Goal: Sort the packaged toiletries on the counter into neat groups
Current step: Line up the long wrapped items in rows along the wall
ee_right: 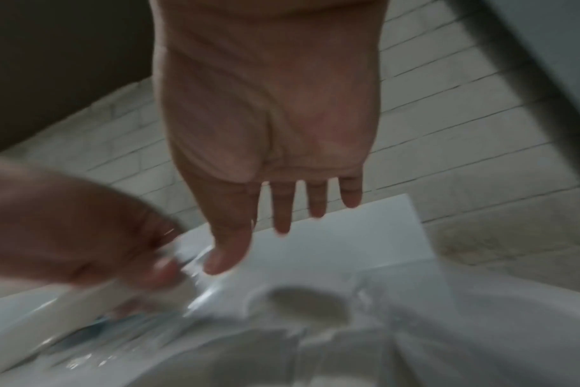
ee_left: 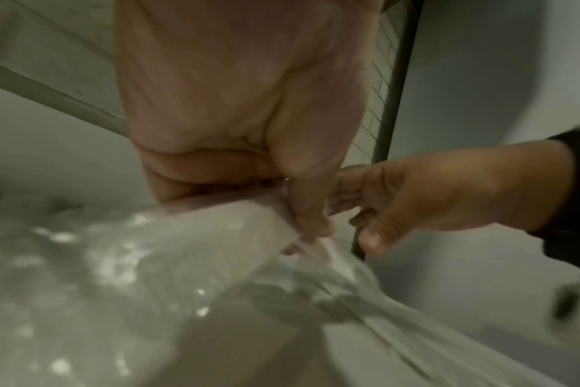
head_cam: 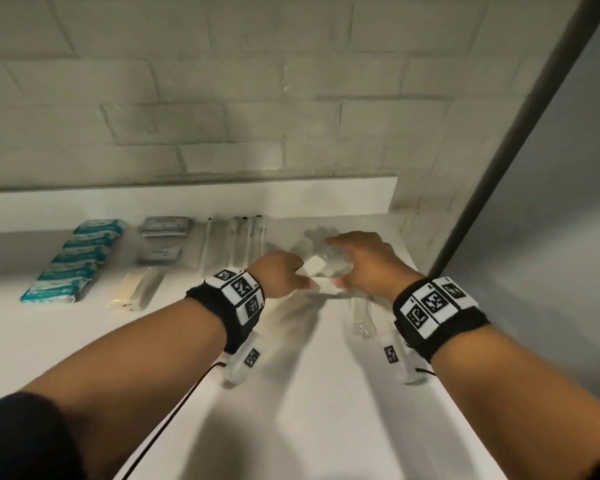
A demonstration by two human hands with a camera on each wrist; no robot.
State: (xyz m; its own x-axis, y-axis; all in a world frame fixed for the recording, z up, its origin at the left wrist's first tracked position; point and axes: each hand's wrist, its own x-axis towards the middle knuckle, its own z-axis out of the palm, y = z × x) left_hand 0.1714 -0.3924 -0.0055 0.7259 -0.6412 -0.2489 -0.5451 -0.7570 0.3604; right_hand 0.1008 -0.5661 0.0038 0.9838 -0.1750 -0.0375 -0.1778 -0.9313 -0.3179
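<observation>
Nearest the lens: two bare forearms, each banded with a black wrist strap carrying black-and-white markers. Beyond them, the left hand (head_cam: 278, 273), fingers curled, thumb and forefinger pinching a clear-wrapped packet (head_cam: 314, 266) with a small white block inside; same grip in the left wrist view, thumb (ee_left: 310, 209) pressed on the wrapper's edge (ee_left: 216, 235), crinkled film glinting below. Just beside it to the right, the right hand (head_cam: 364, 261), fingers spread and nearly straight, hovering over the packet's clear film, holding nothing; fingertips (ee_right: 282, 209) apart from the film in the right wrist view, thumb close to the left hand's pinch, contact not certain through the blur. Directly under the packet, a white comb in clear wrap (head_cam: 323, 292), lying flat on the white counter (head_cam: 291, 410); nearer than that, one more clear sachet (head_cam: 361, 317), contents unreadable.

Left of the packet, well apart from both hands, sorted groups: clear-sleeved toothbrushes (head_cam: 236, 237), about four, standing in a row just left of the left hand; further left, two silver-grey packs (head_cam: 165, 226), one behind the other; nearer than those, two long pale sachets (head_cam: 139, 287) side by side; furthest left, six teal-and-white packs (head_cam: 77, 259) in an overlapping diagonal row. Behind everything, a pale brick-tiled wall (head_cam: 257, 98).
</observation>
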